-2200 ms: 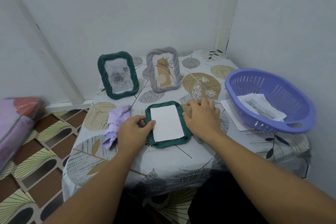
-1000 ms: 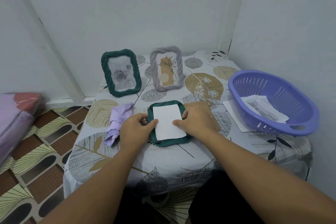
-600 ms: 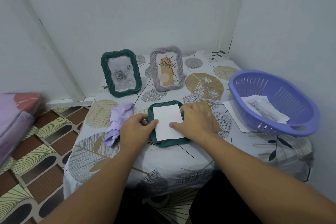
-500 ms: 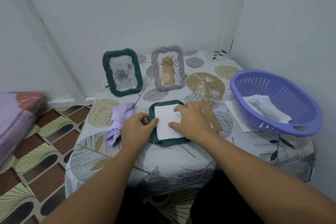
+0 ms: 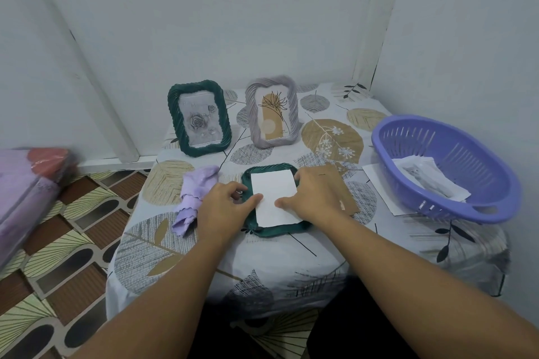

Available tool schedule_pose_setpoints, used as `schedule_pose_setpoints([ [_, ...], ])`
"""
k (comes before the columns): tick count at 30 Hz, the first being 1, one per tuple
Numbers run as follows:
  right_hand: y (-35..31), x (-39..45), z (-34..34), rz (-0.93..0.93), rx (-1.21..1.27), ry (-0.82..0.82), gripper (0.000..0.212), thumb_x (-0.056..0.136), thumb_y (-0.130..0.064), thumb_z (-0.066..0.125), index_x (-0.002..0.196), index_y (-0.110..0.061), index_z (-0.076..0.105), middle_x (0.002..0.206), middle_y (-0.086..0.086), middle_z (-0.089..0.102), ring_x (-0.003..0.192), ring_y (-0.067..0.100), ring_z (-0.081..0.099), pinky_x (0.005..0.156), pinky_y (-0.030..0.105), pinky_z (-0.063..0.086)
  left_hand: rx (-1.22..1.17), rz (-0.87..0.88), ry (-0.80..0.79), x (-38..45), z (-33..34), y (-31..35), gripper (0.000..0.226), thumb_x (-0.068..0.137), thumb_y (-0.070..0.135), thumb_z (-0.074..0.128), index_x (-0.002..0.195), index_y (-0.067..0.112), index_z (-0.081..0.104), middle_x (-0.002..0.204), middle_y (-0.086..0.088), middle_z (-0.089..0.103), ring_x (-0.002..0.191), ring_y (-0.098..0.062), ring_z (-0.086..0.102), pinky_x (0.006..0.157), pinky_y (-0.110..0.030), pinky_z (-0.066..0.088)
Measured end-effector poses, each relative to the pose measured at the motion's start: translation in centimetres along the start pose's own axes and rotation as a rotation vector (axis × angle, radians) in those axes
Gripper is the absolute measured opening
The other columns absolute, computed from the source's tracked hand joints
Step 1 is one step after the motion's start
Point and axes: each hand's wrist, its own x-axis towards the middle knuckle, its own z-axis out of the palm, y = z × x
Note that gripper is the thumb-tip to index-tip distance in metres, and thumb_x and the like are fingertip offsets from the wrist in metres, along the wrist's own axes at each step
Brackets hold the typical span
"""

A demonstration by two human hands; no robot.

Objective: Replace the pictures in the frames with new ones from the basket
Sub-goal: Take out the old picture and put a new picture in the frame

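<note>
A dark green frame point(image 5: 277, 230) lies face down on the table in front of me, with a white picture point(image 5: 272, 183) lying blank side up in its back. My left hand point(image 5: 224, 207) grips the frame's left edge, thumb touching the picture's left side. My right hand point(image 5: 312, 198) rests over the frame's right edge with its thumb pressing on the picture. A brown backing board point(image 5: 341, 181) lies under my right hand. A purple basket point(image 5: 437, 213) at the right holds more pictures point(image 5: 428, 178).
Two frames stand at the back: a green frame point(image 5: 199, 121) with a rose picture and a grey frame point(image 5: 272, 114) with a plant drawing. A lilac cloth point(image 5: 194, 192) lies left of my hand. A white sheet point(image 5: 382, 183) sticks out from under the basket. Walls close off the back and right.
My right hand has slid left from beside the frame onto the picture, uncovering the brown backing board. My left hand has stayed on the frame's left edge.
</note>
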Motion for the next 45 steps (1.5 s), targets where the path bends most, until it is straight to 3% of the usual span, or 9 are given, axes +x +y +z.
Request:
schedule_pose_setpoints([
  [7,0.1,0.6,-0.2,0.106,0.189,-0.033,0.064,0.074,-0.031,0.09,0.122,-0.022,0.049,0.105,-0.004,0.057,0.1,0.022,0.062,0.082,0.038,0.054,0.044,0.002,-0.023,0.0,0.0,-0.1,0.04,0.077,0.066,0.075,0.106,0.039,0.075,0.096,0.013,0.062,0.086,-0.006,0.062,0.073,-0.029,0.051],
  [10,0.3,0.9,-0.2,0.119,0.23,-0.033,0.05,0.075,-0.027,0.088,0.11,-0.022,0.053,0.099,-0.004,0.057,0.096,0.02,0.06,0.076,0.035,0.051,0.048,-0.002,-0.022,0.1,0.0,-0.1,0.042,0.076,0.067,0.075,0.107,0.039,0.075,0.095,0.014,0.062,0.085,-0.005,0.062,0.072,-0.028,0.05],
  [13,0.5,1.1,-0.1,0.116,0.276,-0.02,0.025,0.074,-0.021,0.086,0.09,-0.01,0.07,0.088,0.006,0.071,0.08,0.018,0.063,0.076,0.044,0.059,0.049,0.001,-0.017,0.1,0.1,-0.2,0.043,0.076,0.068,0.074,0.107,0.039,0.075,0.094,0.014,0.064,0.084,-0.005,0.062,0.071,-0.028,0.051],
  [18,0.8,0.6,-1.2,0.088,0.317,0.007,0.012,0.081,-0.02,0.084,0.087,-0.015,0.074,0.084,-0.006,0.069,0.077,0.014,0.063,0.056,0.025,0.045,0.039,-0.007,-0.019,0.1,0.0,-0.2,0.042,0.075,0.067,0.075,0.106,0.039,0.075,0.093,0.015,0.064,0.085,-0.004,0.062,0.073,-0.03,0.053],
  [25,1.4,0.8,-1.4,0.042,0.295,0.001,0.005,0.088,-0.018,0.079,0.087,-0.014,0.076,0.088,-0.004,0.07,0.073,0.014,0.063,0.053,0.021,0.041,0.044,-0.004,-0.025,0.0,0.0,0.0,0.042,0.075,0.068,0.075,0.106,0.04,0.075,0.092,0.015,0.063,0.083,-0.004,0.062,0.072,-0.029,0.053],
  [29,1.8,0.9,-1.2,0.004,0.243,0.027,0.011,0.087,-0.018,0.078,0.078,-0.019,0.072,0.083,-0.007,0.069,0.071,0.015,0.063,0.057,0.023,0.046,0.047,-0.006,-0.029,0.0,-0.1,0.1,0.044,0.075,0.069,0.075,0.107,0.039,0.075,0.093,0.015,0.063,0.084,-0.006,0.063,0.072,-0.029,0.053],
  [34,1.9,0.8,-1.0,0.006,0.211,0.07,0.007,0.09,-0.025,0.076,0.087,-0.022,0.07,0.083,-0.008,0.069,0.075,0.013,0.067,0.064,0.027,0.052,0.054,-0.005,-0.021,0.0,-0.2,0.3,0.045,0.075,0.07,0.075,0.107,0.039,0.076,0.092,0.015,0.063,0.084,-0.006,0.062,0.072,-0.031,0.054],
  [40,1.8,0.9,-1.3,0.101,0.486,0.061,0.001,0.091,-0.018,0.055,0.091,-0.019,0.056,0.087,-0.001,0.062,0.072,0.017,0.054,0.062,0.033,0.04,0.058,0.001,-0.019,-0.1,-0.4,0.4,0.046,0.075,0.072,0.073,0.107,0.038,0.076,0.093,0.014,0.064,0.085,-0.006,0.062,0.07,-0.029,0.052],
  [45,1.8,1.0,-2.1,0.143,0.59,0.101,0.005,0.094,-0.026,0.05,0.095,-0.03,0.054,0.1,-0.003,0.063,0.091,0.019,0.062,0.084,0.046,0.055,0.0,-0.009,-0.014,-0.1,-0.3,0.4,0.046,0.076,0.075,0.069,0.104,0.04,0.076,0.091,0.015,0.067,0.083,-0.002,0.064,0.073,-0.033,0.057],
])
